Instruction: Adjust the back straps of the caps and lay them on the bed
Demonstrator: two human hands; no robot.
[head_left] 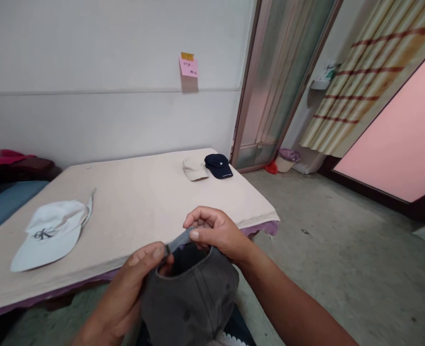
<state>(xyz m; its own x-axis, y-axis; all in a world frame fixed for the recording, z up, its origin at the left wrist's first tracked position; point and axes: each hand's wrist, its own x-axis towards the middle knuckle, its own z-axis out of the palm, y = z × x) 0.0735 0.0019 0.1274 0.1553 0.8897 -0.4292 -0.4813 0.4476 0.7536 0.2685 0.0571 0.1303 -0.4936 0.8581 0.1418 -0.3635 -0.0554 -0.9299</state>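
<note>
A dark grey baseball cap (194, 298) is held in front of me, its back opening facing up. My left hand (136, 274) pinches one end of the cap's adjustment strap (180, 239), by a small dark buckle. The fingers of my right hand (219, 233) are closed on the strap's other end, thumb on top. On the table to the left lies a pale blue cap (55, 233) with dark letters on its front and its strap hanging loose. A cream cap (195, 169) and a navy cap (218, 166) sit side by side at the far right corner.
The caps lie on a table with a beige cover (136, 192), whose right edge drops to a concrete floor (323, 250). Dark and red cloth (21, 166) is piled at the far left. A waste bin (286, 161) stands beyond, by the glass door (270, 86).
</note>
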